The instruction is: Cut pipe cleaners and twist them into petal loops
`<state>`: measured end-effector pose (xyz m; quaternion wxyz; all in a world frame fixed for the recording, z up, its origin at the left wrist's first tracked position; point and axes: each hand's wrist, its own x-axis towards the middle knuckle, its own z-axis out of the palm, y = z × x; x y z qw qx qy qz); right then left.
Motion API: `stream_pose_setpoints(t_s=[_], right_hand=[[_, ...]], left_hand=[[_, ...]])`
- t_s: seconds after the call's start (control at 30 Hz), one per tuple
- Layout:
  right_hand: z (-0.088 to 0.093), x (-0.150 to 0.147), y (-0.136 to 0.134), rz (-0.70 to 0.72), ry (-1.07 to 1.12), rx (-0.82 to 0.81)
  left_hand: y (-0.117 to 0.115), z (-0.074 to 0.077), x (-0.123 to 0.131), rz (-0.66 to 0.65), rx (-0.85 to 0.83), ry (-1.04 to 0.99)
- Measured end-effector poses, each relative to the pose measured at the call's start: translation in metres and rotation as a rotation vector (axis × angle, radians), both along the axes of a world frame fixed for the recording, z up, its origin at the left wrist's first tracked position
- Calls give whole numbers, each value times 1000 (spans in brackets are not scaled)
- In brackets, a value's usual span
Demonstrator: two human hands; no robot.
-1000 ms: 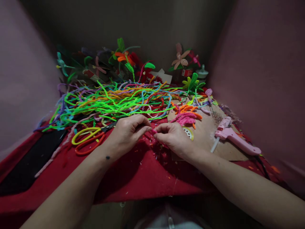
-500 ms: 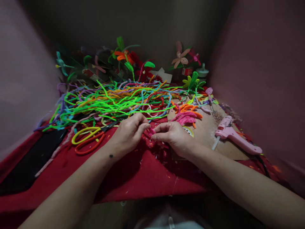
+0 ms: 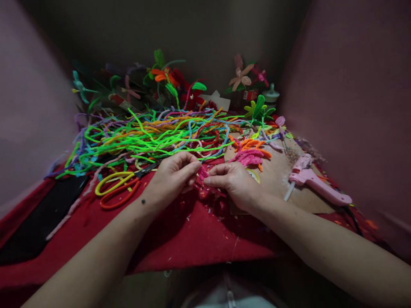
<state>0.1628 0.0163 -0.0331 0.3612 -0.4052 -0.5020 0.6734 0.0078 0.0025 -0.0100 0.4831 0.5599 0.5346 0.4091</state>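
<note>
With the clock centred on the small pink fuzzy piece (image 3: 203,172) and twelve o'clock pointing away from the person, the left hand (image 3: 176,174) lies at nine o'clock and the right hand (image 3: 239,183) between three and four. The piece is held between the two hands, above a red cloth (image 3: 205,239) that covers the counter; each grip pinches it between thumb and forefinger, the left at its upper end, the right lower down. At nine o'clock, beyond the left hand, lie scissors with one yellow and one red handle loop (image 3: 119,194). A tangled heap of coloured fuzzy stems (image 3: 150,137) spreads at ten o'clock. Between two and three, pink strips (image 3: 250,157) rest against orange strips (image 3: 248,143) on a sheet of cardboard (image 3: 272,184). A pink glue gun (image 3: 316,182) lies at three o'clock, on the same sheet. Fuzzy flowers stand at the back, an orange one (image 3: 163,75) at eleven o'clock and a pale one (image 3: 240,78) at one.
</note>
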Motion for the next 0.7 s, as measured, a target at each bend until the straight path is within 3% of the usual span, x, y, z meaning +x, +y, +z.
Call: stream_pose_setpoints(t_s=[0.13,0.23,0.4,0.53,0.7], right_hand=[[0,0,0,-30,-40,17],[0,0,-2,-46,-98,104],[-3,-1,-2,-52,-297,390],[-7,-1,-4,-76,-438,593],[-8,-3,-8,-123,-488,653]], left_hand=[[1,2,-3,-102,-118,-71],[0,2,-2,-12,-111,-8],[-2,3,5,103,-104,25],[-3,4,8,97,-84,103],[-3,1,7,45,-18,201]])
